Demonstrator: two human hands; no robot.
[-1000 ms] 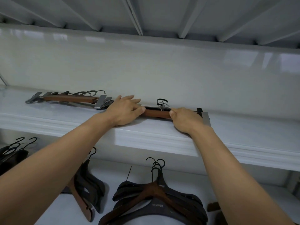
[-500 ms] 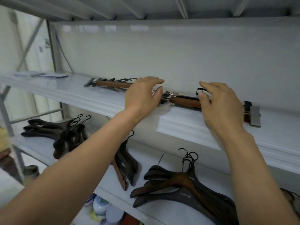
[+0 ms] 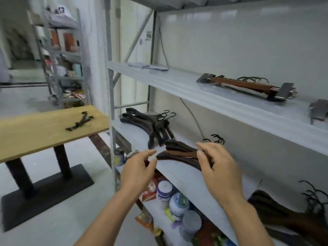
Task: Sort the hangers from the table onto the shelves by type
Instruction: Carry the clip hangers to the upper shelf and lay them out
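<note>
My left hand [image 3: 137, 170] and my right hand [image 3: 217, 167] hang in the air in front of the middle shelf [image 3: 188, 176], fingers relaxed, holding nothing. A stack of brown clip hangers [image 3: 246, 86] lies on the upper shelf [image 3: 230, 107], and the clip end of another clip hanger [image 3: 318, 111] shows at the right edge. Black coat hangers [image 3: 150, 123], a dark brown pile [image 3: 181, 152] and a further pile of coat hangers [image 3: 291, 215] lie on the middle shelf. One black hanger [image 3: 79, 121] remains on the wooden table [image 3: 35, 134] at left.
Papers [image 3: 149, 66] lie at the upper shelf's left end. Jars and packets [image 3: 174, 201] fill the bottom shelf. The table stands on a black pedestal base [image 3: 40, 194]. A second cluttered metal rack [image 3: 60, 55] stands at the back left, with grey floor between.
Both hands let go of the clip hanger on the upper shelf and dropped to middle-shelf height. My view swung left and down, bringing the table into sight.
</note>
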